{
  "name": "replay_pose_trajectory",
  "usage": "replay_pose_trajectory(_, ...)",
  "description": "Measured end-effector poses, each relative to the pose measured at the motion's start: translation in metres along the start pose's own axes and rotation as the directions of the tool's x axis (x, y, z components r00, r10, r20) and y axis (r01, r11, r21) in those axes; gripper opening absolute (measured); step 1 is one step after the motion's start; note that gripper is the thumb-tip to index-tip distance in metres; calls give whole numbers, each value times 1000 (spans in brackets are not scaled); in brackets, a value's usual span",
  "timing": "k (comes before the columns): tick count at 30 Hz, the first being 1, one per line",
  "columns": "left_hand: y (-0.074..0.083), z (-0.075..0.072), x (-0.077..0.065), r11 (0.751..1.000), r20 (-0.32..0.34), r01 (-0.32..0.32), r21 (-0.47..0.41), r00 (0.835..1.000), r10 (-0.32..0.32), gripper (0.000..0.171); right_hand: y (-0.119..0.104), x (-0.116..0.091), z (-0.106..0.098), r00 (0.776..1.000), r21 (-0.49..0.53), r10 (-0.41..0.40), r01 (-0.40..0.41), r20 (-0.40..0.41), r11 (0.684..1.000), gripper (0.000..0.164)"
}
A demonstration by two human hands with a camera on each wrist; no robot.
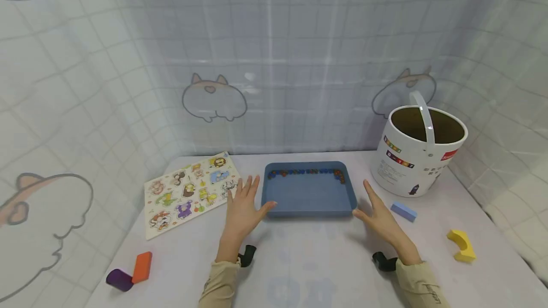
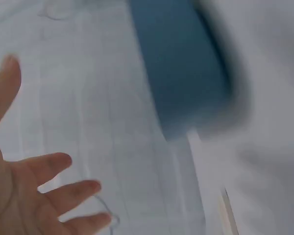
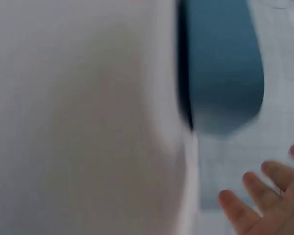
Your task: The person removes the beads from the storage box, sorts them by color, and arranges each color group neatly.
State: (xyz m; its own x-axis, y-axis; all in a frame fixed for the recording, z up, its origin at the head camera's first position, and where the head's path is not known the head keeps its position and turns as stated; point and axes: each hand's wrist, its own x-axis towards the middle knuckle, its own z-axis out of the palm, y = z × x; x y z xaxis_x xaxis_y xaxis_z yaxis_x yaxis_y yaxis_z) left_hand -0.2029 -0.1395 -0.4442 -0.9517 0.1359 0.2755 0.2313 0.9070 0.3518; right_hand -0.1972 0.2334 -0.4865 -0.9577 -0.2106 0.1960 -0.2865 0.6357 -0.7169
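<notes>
A blue tray (image 1: 308,196) lies in the middle of the table, with a row of small coloured beads (image 1: 306,172) along its far inner edge. My left hand (image 1: 242,210) is at the tray's left side, fingers spread and straight, thumb tip close to the near left corner. On the other side my right hand (image 1: 382,218) stands with straight fingers, its thumb tip right at the near right corner. Neither hand grips anything. Both wrist views show the tray's outer wall (image 2: 186,73) beside the spread fingers, blurred.
An animal puzzle board (image 1: 190,194) lies left of the tray. A white bucket (image 1: 417,156) with a handle stands back right. Nearby are a blue block (image 1: 404,211) and a yellow arch block (image 1: 462,246). An orange block (image 1: 142,267) and a purple cylinder (image 1: 120,280) lie front left.
</notes>
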Motion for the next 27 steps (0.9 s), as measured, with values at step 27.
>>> replay_pose_trajectory(27,124,104,149,717,431,282,-638,902,28,30,18,17,50,985,4,-118,119,-123,993,82)
